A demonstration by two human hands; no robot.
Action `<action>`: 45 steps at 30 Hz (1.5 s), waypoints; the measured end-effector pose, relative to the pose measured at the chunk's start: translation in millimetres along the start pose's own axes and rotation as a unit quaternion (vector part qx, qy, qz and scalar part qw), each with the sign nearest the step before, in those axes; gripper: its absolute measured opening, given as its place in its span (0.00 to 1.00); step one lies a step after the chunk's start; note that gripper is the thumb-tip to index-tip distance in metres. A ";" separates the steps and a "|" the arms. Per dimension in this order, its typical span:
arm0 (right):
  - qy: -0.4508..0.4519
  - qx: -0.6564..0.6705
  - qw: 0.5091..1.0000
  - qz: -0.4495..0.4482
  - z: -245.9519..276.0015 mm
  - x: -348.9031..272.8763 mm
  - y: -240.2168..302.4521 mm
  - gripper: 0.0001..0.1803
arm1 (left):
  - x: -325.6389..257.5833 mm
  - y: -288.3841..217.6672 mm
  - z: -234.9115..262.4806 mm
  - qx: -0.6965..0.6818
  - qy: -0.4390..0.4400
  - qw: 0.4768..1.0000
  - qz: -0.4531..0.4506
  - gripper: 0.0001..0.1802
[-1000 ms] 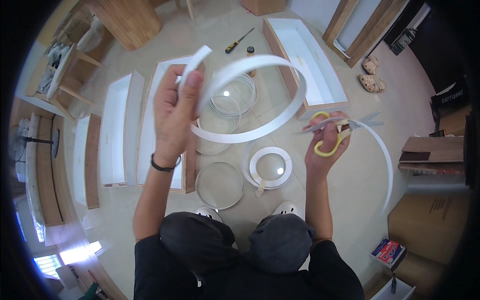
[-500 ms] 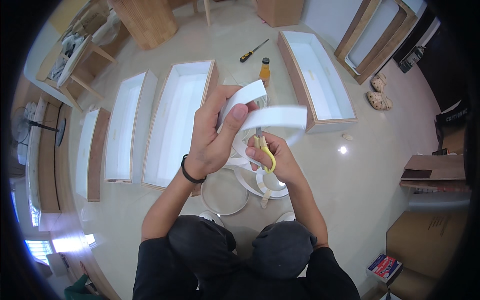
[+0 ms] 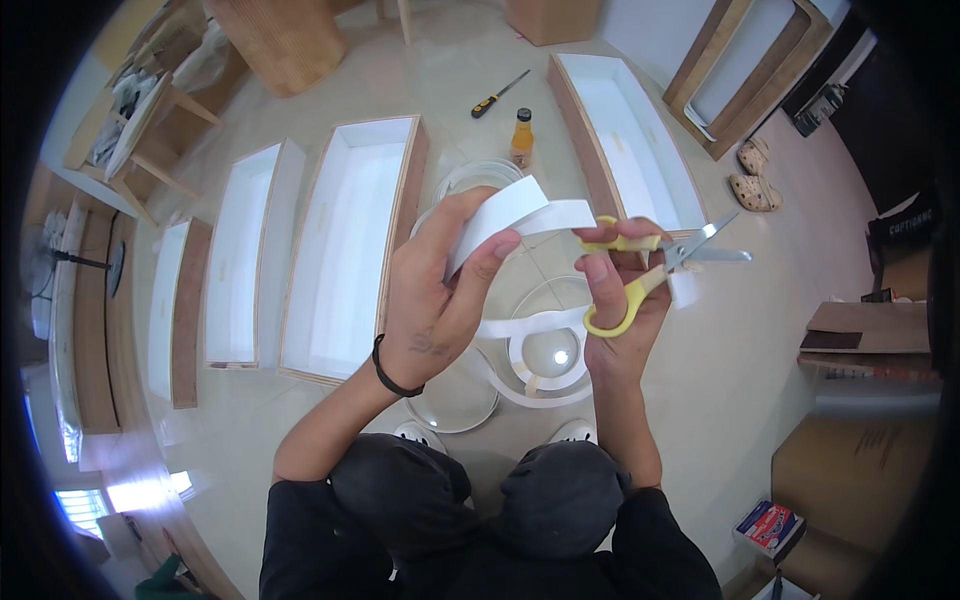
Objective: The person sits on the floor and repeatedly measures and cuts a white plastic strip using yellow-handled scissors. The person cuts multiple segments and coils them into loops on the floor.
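My left hand [image 3: 425, 275] is closed on white flat strips [image 3: 505, 210], pinching them between thumb and fingers. Their ends stick out to the right, one overlapping the other. Yellow-handled scissors [image 3: 655, 278] are in my right hand [image 3: 640, 335], thumb at one handle loop. The blades are spread and point right, away from the strips. One strip end reaches the fingertips of my right hand; I cannot tell if they touch it. A small white piece [image 3: 683, 287] shows beside that hand, below the blades. More white strip [image 3: 560, 398] lies coiled on the floor beneath my hands.
Long white-lined wooden boxes stand left [image 3: 345, 240] and right [image 3: 635, 150]. An orange-filled bottle [image 3: 521, 145] and a file-like tool with a black-and-yellow handle [image 3: 485, 106] are farther off. Clogs [image 3: 755, 190] lie right, near a cardboard box [image 3: 850, 480]. A round coil [image 3: 452, 425] lies by my feet.
My right hand has moved right and turned over; the scissors, earlier pointing up below the strip, now point right with blades spread. The strips in my left hand have shifted slightly.
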State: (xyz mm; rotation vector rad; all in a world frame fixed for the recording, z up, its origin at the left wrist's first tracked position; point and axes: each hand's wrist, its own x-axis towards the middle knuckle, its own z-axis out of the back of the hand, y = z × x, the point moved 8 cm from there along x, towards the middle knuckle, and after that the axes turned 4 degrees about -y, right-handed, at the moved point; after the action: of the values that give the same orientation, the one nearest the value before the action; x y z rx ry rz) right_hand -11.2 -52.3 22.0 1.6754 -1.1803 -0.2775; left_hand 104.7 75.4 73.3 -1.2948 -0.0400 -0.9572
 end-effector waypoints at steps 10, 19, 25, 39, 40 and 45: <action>0.040 0.084 0.987 -0.134 -4.2 14.1 -15.8 0.19 | -4.1 5.3 -20.8 -0.025 0.136 0.990 0.028 0.17; 0.158 0.056 0.980 -0.106 -6.8 12.2 -11.4 0.19 | -10.8 2.7 -28.8 -0.100 0.212 0.972 0.012 0.15; 0.123 0.048 0.984 -0.115 -4.7 8.5 -11.3 0.21 | -31.9 21.3 -45.4 -0.229 0.318 0.884 0.255 0.15; 0.049 -0.025 0.998 0.010 1.1 -13.0 -3.2 0.23 | -49.0 23.8 -61.0 -0.411 0.314 0.785 0.341 0.17; 0.048 -0.032 0.998 0.028 1.9 -14.4 -1.2 0.23 | -49.4 24.3 -60.2 -0.406 0.320 0.786 0.341 0.16; 0.075 -0.093 0.990 0.081 -1.9 -16.4 3.6 0.26 | -50.7 24.1 -59.6 -0.431 0.320 0.787 0.304 0.15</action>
State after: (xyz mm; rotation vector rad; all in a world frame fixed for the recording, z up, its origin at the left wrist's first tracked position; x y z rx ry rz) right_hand -20.0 -38.0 20.2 1.4044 -1.1342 -0.1530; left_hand 59.3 54.7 8.4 -1.5521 1.4181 -0.7975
